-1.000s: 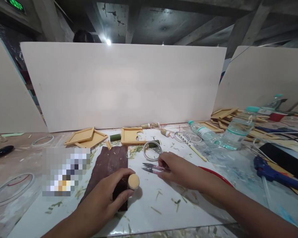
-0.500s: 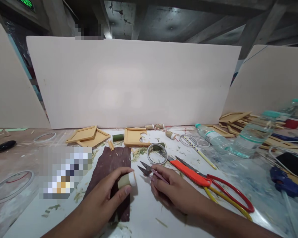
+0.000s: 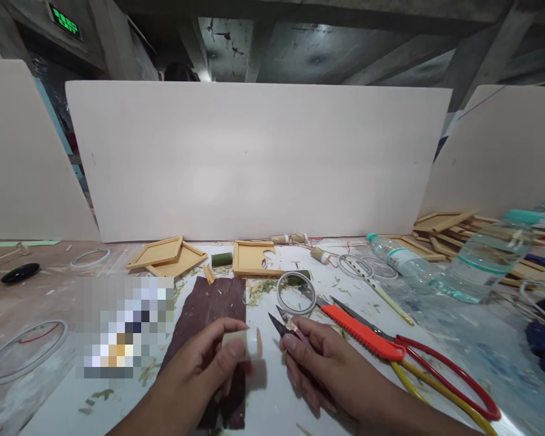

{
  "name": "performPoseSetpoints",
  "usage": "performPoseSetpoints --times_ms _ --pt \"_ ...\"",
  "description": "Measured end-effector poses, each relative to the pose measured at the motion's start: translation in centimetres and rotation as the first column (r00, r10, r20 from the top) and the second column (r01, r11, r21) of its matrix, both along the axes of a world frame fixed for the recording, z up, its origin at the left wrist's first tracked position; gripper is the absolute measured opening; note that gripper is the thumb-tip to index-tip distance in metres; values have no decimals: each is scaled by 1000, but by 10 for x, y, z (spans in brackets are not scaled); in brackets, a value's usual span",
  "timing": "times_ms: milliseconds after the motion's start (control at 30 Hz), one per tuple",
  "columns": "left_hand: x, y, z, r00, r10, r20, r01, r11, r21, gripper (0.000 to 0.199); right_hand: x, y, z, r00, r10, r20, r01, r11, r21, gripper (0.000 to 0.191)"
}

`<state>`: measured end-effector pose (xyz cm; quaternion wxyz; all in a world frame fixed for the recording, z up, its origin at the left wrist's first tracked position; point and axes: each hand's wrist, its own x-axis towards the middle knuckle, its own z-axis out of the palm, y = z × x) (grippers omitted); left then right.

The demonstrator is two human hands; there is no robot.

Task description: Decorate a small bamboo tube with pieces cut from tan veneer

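Note:
My left hand (image 3: 198, 370) is closed around a short pale cylinder (image 3: 253, 344) with a whitish band near its right end. Fingers and thumb cover much of its body. To the right, my right hand (image 3: 324, 362) grips a pair of thread snips (image 3: 287, 326), whose two dark blades are slightly apart and point up and left. A small gap separates the blades from the cylinder. Beneath my left hand lies a dark brown sheet (image 3: 218, 298) with a ragged left edge. Just beyond the snips rests a pale ring (image 3: 280, 293).
Right of my hand lie an orange cutter (image 3: 363, 332) and red-and-yellow-handled scissors (image 3: 454, 374). Wooden frames (image 3: 157, 254), a green tube piece (image 3: 221, 260) and scattered shavings lie farther back, before a white panel (image 3: 258, 163). Plastic bottles (image 3: 493, 257) lie and stand at right.
The cylinder has turned in my left hand, its end now facing right. My right hand has turned the snips more upward. The whole view has shifted slightly, with the scene lower and farther right.

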<state>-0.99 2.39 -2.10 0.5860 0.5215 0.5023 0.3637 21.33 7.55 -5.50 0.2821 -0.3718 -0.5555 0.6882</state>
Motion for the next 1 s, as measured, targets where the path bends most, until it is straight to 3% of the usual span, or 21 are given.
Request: performPoseSetpoints --times_ms 133,267,367,533,767,900,1000 --pt "1 6 -4 984 30 174 -15 996 -83 63 1 -1 8 1000 -13 25 12 999 36 41" --pt "-2 5 -10 957 -23 289 52 994 -94 41 0 -5 8 1000 -2 15 2 1000 1 36" --pt "-1 3 -16 939 -16 343 53 994 -97 50 -1 -7 2 1000 14 -13 -14 1000 -27 36" --pt "0 5 -22 947 14 321 10 997 -75 54 -1 -3 0 997 18 76 -23 998 55 38" --pt "0 8 -24 966 105 234 -102 994 -26 50 -2 0 12 970 2 241 -50 980 194 35" --pt "-2 8 -25 973 140 183 -160 982 97 52 5 2 20 915 -163 368 -17 898 439 32" --pt "-2 4 -22 993 113 42 -119 980 158 46 14 7 22 834 -291 468 -20 833 554 20"
